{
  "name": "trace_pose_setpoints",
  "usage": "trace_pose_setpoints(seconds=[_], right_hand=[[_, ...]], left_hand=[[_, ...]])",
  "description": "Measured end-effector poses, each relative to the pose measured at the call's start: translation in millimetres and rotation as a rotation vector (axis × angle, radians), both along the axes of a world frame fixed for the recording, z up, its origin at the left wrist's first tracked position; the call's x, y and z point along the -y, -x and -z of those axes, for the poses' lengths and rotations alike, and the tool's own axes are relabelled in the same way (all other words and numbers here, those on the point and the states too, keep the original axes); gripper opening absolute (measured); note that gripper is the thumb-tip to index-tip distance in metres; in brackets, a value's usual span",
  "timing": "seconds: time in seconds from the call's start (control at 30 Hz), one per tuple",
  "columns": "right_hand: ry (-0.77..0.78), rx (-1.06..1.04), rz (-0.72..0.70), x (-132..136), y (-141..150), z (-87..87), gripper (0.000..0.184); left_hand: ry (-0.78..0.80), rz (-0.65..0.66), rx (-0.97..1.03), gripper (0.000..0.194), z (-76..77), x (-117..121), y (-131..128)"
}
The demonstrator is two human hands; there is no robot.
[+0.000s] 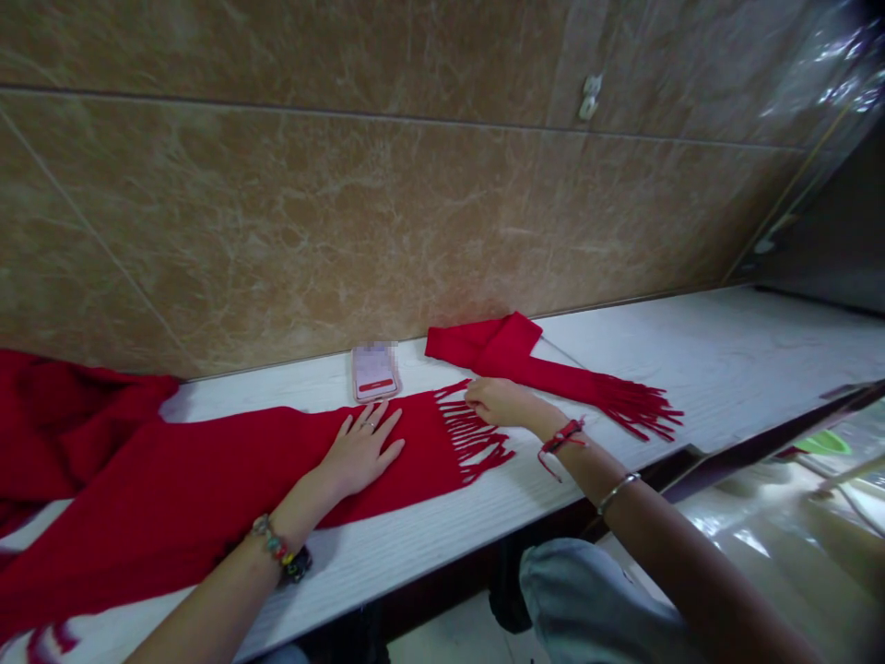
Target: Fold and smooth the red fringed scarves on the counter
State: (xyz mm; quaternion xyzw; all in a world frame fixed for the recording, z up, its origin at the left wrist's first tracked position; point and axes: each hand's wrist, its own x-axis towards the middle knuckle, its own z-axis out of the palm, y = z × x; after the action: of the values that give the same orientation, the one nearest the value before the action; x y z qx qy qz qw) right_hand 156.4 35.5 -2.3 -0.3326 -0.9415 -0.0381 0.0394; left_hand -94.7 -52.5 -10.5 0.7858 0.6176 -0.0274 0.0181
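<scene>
A long red scarf (228, 470) lies spread along the white table, its fringed end toward the right. My left hand (360, 454) rests flat on the cloth, fingers spread, a short way in from the fringe. At the upper corner of that end, my right hand (499, 402) is closed with its fingertips pinched at the fringe (465, 429); the strands between the fingers are mostly hidden. Behind my right hand lies a second red scarf (515, 360), folded over itself, with its fringe fanned out to the right.
A phone (375, 373) with a lit screen lies by the wall, just behind the scarf. More red cloth is bunched (76, 415) at the far left. The white table (725, 341) runs along a brown tiled wall (311, 231). A green bowl-like item (824, 444) shows beyond its front edge.
</scene>
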Motion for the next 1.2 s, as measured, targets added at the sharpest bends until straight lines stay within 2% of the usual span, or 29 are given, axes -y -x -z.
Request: trace_pose_setpoints(seconds=[0.13, 0.2, 0.3, 0.37, 0.43, 0.6, 0.7, 0.77, 0.83, 0.93, 1.0, 1.07, 1.2], right_hand=[[-0.027, -0.04, 0.13, -5, -20, -2.9, 0.019], [-0.035, -0.141, 0.087, -9, -10, -4.9, 0.018], [-0.03, -0.255, -0.066, -16, 21, -5.8, 0.023], [-0.01, -0.213, -0.132, -19, 39, -5.6, 0.024], [-0.007, -0.115, -0.128, -22, 45, -5.0, 0.021], [-0.055, 0.04, 0.057, -24, 13, -5.4, 0.02], [-0.086, -0.036, 0.103, -18, 2, -10.6, 0.019], [-0.078, -0.163, 0.011, -7, 9, -13.2, 0.018], [-0.023, -0.262, -0.147, 5, 22, -13.0, 0.017], [0.064, -0.227, -0.3, 19, 33, -7.9, 0.015], [0.065, -0.154, -0.274, 20, 25, -3.7, 0.014], [0.037, -0.104, -0.184, 15, 8, -1.6, 0.014], [0.034, -0.096, -0.04, 17, -25, -9.6, 0.015]], left_hand=[[-0.011, -0.008, 0.016, 0.055, 4.0, -3, 2], [-0.014, -0.015, 0.014, 0.054, 5.1, -3, 2], [-0.01, -0.021, -0.001, 0.054, 3.7, -3, 1], [-0.007, -0.027, -0.011, 0.054, 1.7, -2, 0], [-0.002, -0.028, -0.013, 0.054, 0.2, -1, -1], [0.005, -0.022, 0.025, 0.054, 1.5, -1, 1], [-0.011, -0.007, 0.04, 0.054, 4.3, -2, 2], [-0.025, -0.003, 0.048, 0.054, 5.7, -2, 3], [-0.032, -0.006, 0.056, 0.054, 6.1, -3, 3], [-0.026, -0.006, 0.048, 0.053, 5.1, -2, 2], [-0.019, -0.002, 0.038, 0.053, 4.1, -2, 2], [-0.015, 0.001, 0.036, 0.054, 3.4, -2, 2], [-0.002, 0.002, 0.044, 0.054, 4.1, -2, 3]])
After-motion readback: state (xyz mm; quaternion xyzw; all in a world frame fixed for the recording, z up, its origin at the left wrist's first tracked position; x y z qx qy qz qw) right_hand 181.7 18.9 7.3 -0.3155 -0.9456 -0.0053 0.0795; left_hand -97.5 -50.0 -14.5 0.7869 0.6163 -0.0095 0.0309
